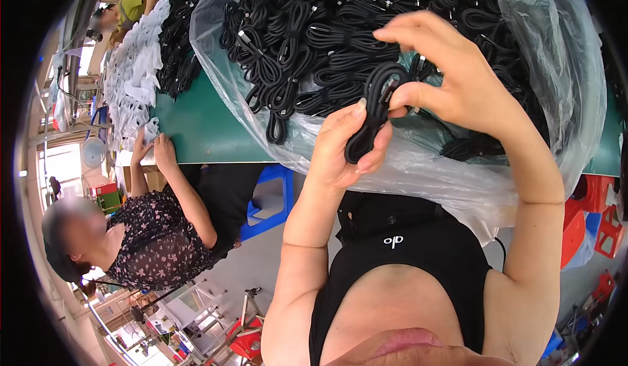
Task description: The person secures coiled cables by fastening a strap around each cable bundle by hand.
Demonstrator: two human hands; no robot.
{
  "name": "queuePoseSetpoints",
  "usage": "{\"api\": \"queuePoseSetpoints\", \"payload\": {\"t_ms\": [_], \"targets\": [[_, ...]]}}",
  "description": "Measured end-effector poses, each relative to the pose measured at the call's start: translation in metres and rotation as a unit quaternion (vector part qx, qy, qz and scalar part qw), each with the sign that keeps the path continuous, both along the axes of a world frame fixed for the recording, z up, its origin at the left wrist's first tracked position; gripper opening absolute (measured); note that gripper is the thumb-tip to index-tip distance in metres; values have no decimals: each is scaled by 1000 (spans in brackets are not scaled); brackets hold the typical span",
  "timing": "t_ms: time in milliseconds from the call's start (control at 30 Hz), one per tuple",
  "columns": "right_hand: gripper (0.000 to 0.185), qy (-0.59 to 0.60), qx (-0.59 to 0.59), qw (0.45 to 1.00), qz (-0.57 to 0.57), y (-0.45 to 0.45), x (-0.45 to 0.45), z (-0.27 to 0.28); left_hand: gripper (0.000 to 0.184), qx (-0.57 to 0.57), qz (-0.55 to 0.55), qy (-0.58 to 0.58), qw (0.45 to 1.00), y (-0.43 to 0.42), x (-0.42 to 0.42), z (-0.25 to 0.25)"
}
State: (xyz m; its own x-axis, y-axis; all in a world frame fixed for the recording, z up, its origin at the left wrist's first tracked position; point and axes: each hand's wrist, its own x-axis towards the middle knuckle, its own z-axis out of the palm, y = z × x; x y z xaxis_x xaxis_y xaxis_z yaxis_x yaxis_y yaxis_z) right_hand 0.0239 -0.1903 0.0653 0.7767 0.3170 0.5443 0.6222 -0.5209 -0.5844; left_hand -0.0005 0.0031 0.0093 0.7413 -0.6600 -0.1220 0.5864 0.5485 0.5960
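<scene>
My left hand (340,145) is closed around a coiled black cable bundle (376,114), its thumb on the near side of the coil. The bundle stands tilted, with a small dark connector or tag at its upper part. My right hand (451,71) is raised just right of it, fingers curved and spread wide from the thumb, whose tip is at the bundle's edge. Nothing shows between those fingers. Behind both hands lies a heap of similar tied black cables (340,29) inside a clear plastic bag (562,98).
The bag rests on a green table (196,134). At left, a seated person (157,235) has both hands at a pile of white pieces (134,65), beside more black cables (180,45). Another person (131,9) is farther back. Blue (284,199) and red stools (592,196) stand below.
</scene>
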Motion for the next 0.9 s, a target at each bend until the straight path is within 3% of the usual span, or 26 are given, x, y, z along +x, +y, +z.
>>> {"api": "queuePoseSetpoints", "payload": {"t_ms": [33,100,167,267,367,433,500,533,567,633,733,833,900], "targets": [[28,134,67,988,43,-1,-3,0,46,-10,-11,-2,1000,0,-2,0],[22,390,192,892,121,-3,-10,2,52,40,-16,-37,998,-2,-6,2],[19,355,195,908,104,-6,-9,-2,54,84,-7,-77,993,-6,-10,6],[19,303,175,934,64,-9,-8,1,54,166,97,-114,975,-15,-17,11],[23,287,213,934,23,-19,-8,5,44,152,124,-133,972,-3,-9,5],[27,238,40,968,-67,-40,-7,0,45,91,145,-126,977,4,5,1],[26,267,-204,942,-8,-52,-22,0,44,102,286,-121,945,-5,19,4],[28,215,-259,942,-4,-53,-30,-13,45,118,298,-148,935,-6,23,2],[27,236,-333,913,-11,-51,-37,-20,46,135,310,-175,925,-8,25,1],[27,217,-418,882,-7,-46,-51,-36,49,179,319,-235,901,-11,24,-3],[26,243,-420,874,18,-45,-54,-59,53,274,286,-289,871,-15,15,-11],[22,204,-198,959,-16,-48,-51,-49,39,422,303,-328,789,-13,9,-18],[19,275,16,958,-80,-43,-45,-26,28,391,349,-353,775,-9,0,-21]]}}
